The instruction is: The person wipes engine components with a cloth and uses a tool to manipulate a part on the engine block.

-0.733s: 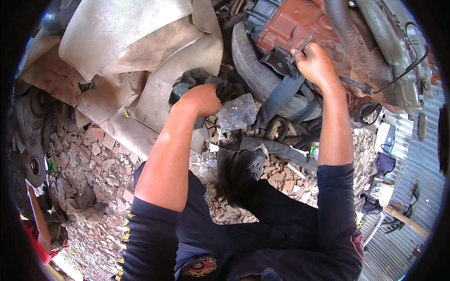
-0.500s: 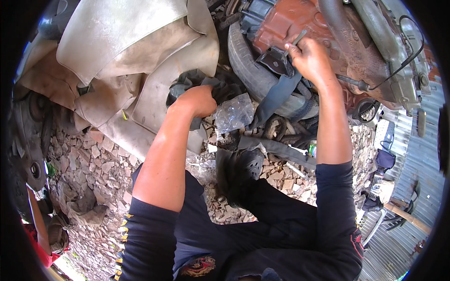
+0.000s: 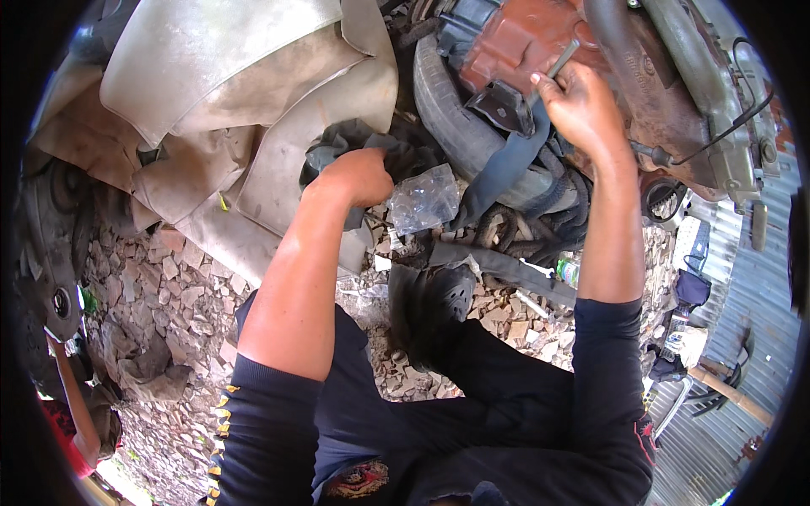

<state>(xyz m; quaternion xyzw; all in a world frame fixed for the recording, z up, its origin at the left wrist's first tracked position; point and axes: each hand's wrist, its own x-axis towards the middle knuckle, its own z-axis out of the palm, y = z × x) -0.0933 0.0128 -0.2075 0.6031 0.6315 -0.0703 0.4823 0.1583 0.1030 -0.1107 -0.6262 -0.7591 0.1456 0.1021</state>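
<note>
My right hand [image 3: 582, 99] is closed round a grey metal bar-like tool [image 3: 563, 59], its flat upper end sticking out past the thumb. The tool's lower end reaches down to a black metal bracket [image 3: 499, 108] beside the reddish-brown engine block [image 3: 527, 40]. My left hand [image 3: 359, 175] is curled against a crumpled dark sheet [image 3: 337, 139], and its fingertips are hidden. Close to that hand lies a clear plastic bag [image 3: 424, 201]. A bluish-grey strap [image 3: 498, 173] runs down from below the bracket.
An old tyre [image 3: 447, 118] curves beside the engine. Large beige sheets [image 3: 228, 63] are piled at the upper left. Broken stones [image 3: 169, 278] cover the ground around my dark shoe [image 3: 434, 299]. Corrugated metal [image 3: 742, 312] stands at right. Another person's arm [image 3: 78, 401] shows at lower left.
My right hand has moved slightly to the right with the tool, which is now tilted more to the right. The left hand stays nearly where it was.
</note>
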